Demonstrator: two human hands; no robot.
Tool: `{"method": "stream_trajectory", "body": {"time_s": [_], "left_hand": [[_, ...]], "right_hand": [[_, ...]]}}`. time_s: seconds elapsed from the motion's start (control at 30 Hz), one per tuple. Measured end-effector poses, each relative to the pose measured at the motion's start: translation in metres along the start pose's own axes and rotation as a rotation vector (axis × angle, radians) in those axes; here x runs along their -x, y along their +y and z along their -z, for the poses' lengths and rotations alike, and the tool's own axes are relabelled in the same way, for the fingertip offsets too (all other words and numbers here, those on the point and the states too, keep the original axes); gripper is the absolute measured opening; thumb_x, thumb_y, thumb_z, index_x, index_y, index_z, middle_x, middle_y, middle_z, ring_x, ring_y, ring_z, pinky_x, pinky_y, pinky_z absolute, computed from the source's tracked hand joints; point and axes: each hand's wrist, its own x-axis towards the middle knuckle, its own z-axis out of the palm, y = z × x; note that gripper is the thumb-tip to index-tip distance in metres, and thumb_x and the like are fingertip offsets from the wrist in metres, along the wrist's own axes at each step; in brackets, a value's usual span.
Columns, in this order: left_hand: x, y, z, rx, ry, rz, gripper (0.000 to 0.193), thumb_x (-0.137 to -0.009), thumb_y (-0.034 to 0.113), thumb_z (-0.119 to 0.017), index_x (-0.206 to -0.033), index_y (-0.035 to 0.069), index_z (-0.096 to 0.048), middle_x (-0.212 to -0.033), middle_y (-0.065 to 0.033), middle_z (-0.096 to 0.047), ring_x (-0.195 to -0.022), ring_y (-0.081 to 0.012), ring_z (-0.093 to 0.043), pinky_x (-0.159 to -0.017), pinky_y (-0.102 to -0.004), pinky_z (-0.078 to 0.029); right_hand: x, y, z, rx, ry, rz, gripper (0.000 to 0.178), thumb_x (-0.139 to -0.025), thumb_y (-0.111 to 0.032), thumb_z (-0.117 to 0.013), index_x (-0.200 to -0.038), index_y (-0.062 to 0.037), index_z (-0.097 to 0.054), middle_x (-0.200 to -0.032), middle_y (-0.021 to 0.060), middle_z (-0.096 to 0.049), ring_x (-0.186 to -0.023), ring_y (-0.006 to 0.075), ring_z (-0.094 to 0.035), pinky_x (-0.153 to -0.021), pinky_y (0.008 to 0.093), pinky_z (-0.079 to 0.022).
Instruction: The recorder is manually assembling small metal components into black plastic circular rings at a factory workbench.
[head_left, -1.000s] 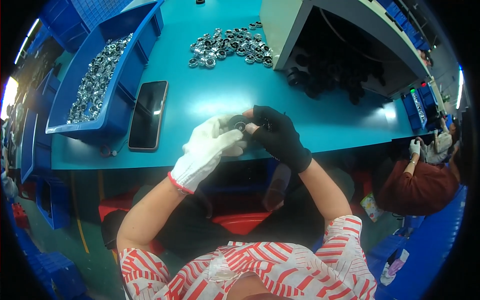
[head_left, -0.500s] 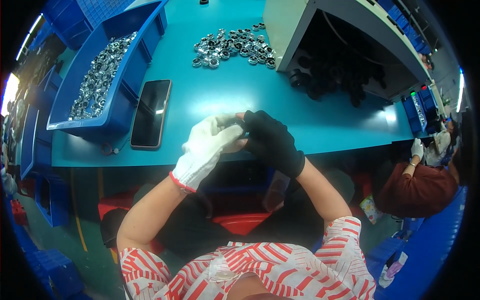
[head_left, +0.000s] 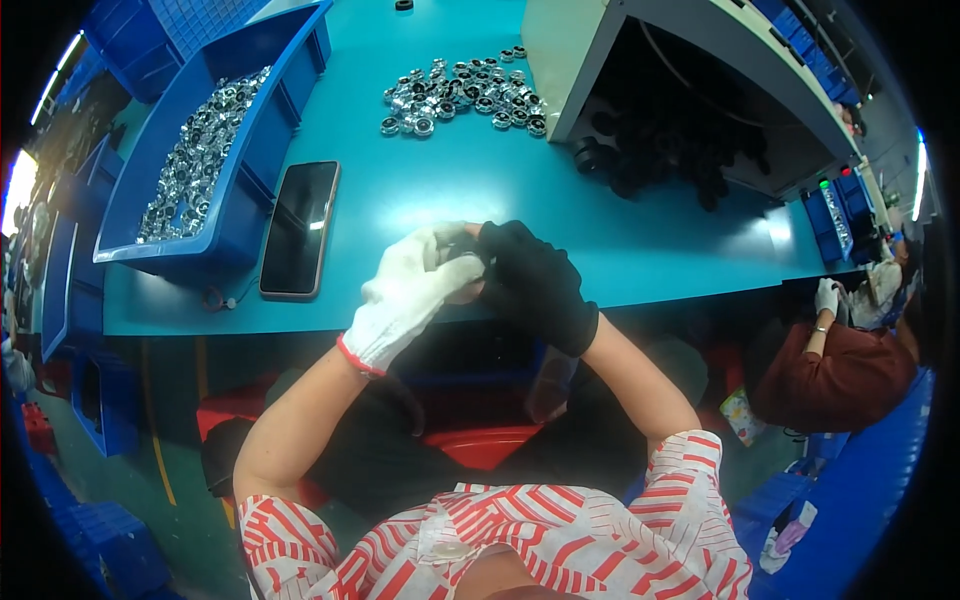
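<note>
I see my left hand (head_left: 415,290) in a white glove and my right hand (head_left: 535,280) in a black glove pressed together, both grips closed on one small dark part (head_left: 462,247) between the fingertips. They hover over the near edge of the teal tabletop (head_left: 600,230). A dark phone (head_left: 300,228) lies left of them, and shiny metal rings (head_left: 460,95) sit farther away.

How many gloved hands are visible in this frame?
3: the white-gloved left hand and black-gloved right hand meeting at the teal table's edge, plus a co-worker's white-gloved hand far right; others may be hidden.
</note>
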Motion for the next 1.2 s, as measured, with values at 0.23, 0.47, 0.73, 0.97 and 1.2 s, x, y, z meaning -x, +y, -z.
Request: {"method": "stream_trajectory", "body": {"time_s": [0.23,0.47,0.73,0.97,1.2], "left_hand": [[-0.001,-0.002,-0.008,-0.223,0.103,0.007,0.041,-0.083,0.007,-0.061,-0.12,-0.006,-0.048,-0.09,-0.0095,-0.061,-0.076,-0.0125,-0.06,-0.068,-0.0244,-0.051],[-0.007,-0.007,0.004,-0.024,-0.043,0.046,0.043,-0.083,0.007,-0.059,-0.123,-0.003,-0.048,-0.093,-0.0089,-0.06,-0.075,-0.0117,-0.06,-0.068,-0.0254,-0.054],[-0.006,-0.005,0.01,0.158,-0.083,0.001,0.052,-0.081,0.011,-0.064,-0.124,-0.008,-0.044,-0.102,-0.0124,-0.057,-0.085,-0.0156,-0.06,-0.074,-0.0256,-0.054],[-0.002,-0.011,0.003,0.115,-0.031,0.027,0.056,-0.08,0.012,-0.066,-0.127,-0.008,-0.042,-0.11,-0.0155,-0.056,-0.094,-0.0187,-0.06,-0.08,-0.0315,-0.054],[0.002,-0.01,-0.007,0.089,0.041,-0.039,0.047,-0.081,0.008,-0.064,-0.123,-0.006,-0.047,-0.099,-0.0116,-0.062,-0.084,-0.0155,-0.063,-0.073,-0.0259,-0.053]], "right_hand": [[0.006,0.006,-0.001,0.133,-0.016,0.101,0.039,-0.074,-0.027,-0.073,-0.106,-0.0117,-0.056,-0.088,0.0064,-0.061,-0.07,0.0242,-0.064,-0.058,0.0333,-0.051],[0.007,0.004,-0.007,0.063,0.032,-0.01,0.044,-0.073,-0.028,-0.074,-0.11,-0.0106,-0.056,-0.086,0.0063,-0.061,-0.067,0.0234,-0.064,-0.057,0.0332,-0.05],[-0.001,0.009,0.004,-0.061,-0.105,0.001,0.052,-0.07,-0.023,-0.078,-0.115,-0.0106,-0.054,-0.088,0.0074,-0.063,-0.069,0.0229,-0.065,-0.06,0.0328,-0.05],[0.001,0.004,0.004,-0.2,-0.069,-0.163,0.05,-0.069,-0.016,-0.076,-0.114,-0.0115,-0.053,-0.092,0.0077,-0.064,-0.073,0.0226,-0.066,-0.061,0.0331,-0.051],[0.0,0.008,-0.002,0.042,0.053,0.082,0.044,-0.066,-0.021,-0.079,-0.103,-0.011,-0.057,-0.084,0.0065,-0.061,-0.065,0.0238,-0.063,-0.056,0.0325,-0.049]]}}
